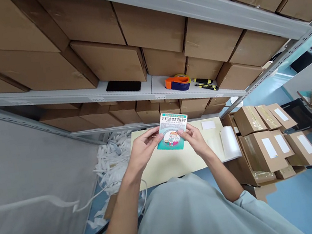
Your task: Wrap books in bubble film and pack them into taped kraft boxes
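Observation:
A small booklet point(174, 139) with a teal and white cover, Chinese lettering and a cartoon child is held up in front of me, over the pale yellow tabletop point(164, 170). My left hand point(143, 147) grips its left edge, thumb on the cover and fingers behind. On the opposite edge my right hand point(195, 139) pinches it the same way. The fingers behind the booklet are partly hidden. To the right on the table lie a white slip of paper point(208, 125) and a roll of white paper point(230, 142).
Shelves packed with cardboard boxes point(154, 25) rise ahead. A black phone point(123, 86), an orange and blue tape dispenser point(178, 83) and black-yellow cutters point(206, 86) sit on the shelf edge. Shredded paper point(111, 159) heaps at left; taped cartons point(266, 149) fill a large box at right.

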{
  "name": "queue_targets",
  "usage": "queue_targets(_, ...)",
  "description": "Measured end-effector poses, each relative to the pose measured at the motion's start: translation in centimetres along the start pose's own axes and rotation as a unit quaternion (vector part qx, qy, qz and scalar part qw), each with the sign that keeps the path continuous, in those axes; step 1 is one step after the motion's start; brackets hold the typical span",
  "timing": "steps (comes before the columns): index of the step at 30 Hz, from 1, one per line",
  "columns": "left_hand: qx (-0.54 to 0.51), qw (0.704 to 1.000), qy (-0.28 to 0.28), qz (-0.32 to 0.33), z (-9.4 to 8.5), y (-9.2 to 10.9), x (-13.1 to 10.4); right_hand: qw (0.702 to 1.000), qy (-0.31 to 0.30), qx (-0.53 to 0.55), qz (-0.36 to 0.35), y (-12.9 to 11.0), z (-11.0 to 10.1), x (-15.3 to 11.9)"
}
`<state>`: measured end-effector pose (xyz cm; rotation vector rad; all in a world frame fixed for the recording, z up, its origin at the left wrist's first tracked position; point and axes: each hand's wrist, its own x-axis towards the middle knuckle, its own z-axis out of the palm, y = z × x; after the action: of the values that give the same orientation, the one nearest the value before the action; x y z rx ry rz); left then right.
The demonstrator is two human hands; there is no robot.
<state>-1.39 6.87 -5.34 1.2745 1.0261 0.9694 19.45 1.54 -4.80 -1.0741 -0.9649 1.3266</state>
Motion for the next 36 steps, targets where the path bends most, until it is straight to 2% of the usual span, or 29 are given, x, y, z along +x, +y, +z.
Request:
queue_targets(3,0.066,0.995,0.013,0.075,-0.6,-0.2,0.1,0.998,-0.005,-0.051,-0.029,0.0,-0.9,0.4)
queue_targets(5,0.14,0.978,0.031,0.152,-1.1,0.0,0.1,0.991,-0.009,-0.11,-0.076,0.0,-1.8,0.6)
queue_targets(9,0.243,0.924,0.038,0.293,-1.9,0.9,-0.3,0.949,-0.041,-0.238,-0.204,-0.4,-3.0,0.6)
queue_targets(11,0.261,0.905,0.044,0.334,-2.1,1.2,-0.6,0.924,-0.056,-0.289,-0.243,-0.7,-3.2,0.5)
queue_targets(13,0.265,0.897,0.047,0.35,-2.3,1.1,-0.8,0.91,-0.067,-0.314,-0.264,-0.9,-3.3,0.3)
queue_targets(16,0.25,0.914,0.045,0.318,-2.5,0.4,-1.0,0.913,-0.059,-0.313,-0.256,-0.9,-3.3,0.1)
queue_targets(21,0.172,0.967,0.046,0.183,-2.3,-0.7,-0.8,0.955,-0.013,-0.246,-0.164,0.3,-3.4,0.3)
queue_targets(29,0.118,0.989,-0.008,0.086,-2.3,-0.2,-0.6,0.989,-0.018,-0.146,-0.018,0.1,-3.0,0.5)
queue_targets(32,0.091,0.994,0.004,0.06,-1.9,-0.7,-0.3,0.991,-0.047,-0.114,0.047,0.7,-2.5,0.6)
queue_targets(36,0.067,0.997,0.036,-0.002,-1.4,-1.8,0.3,0.989,-0.042,-0.1,0.1,1.9,-1.6,0.8)
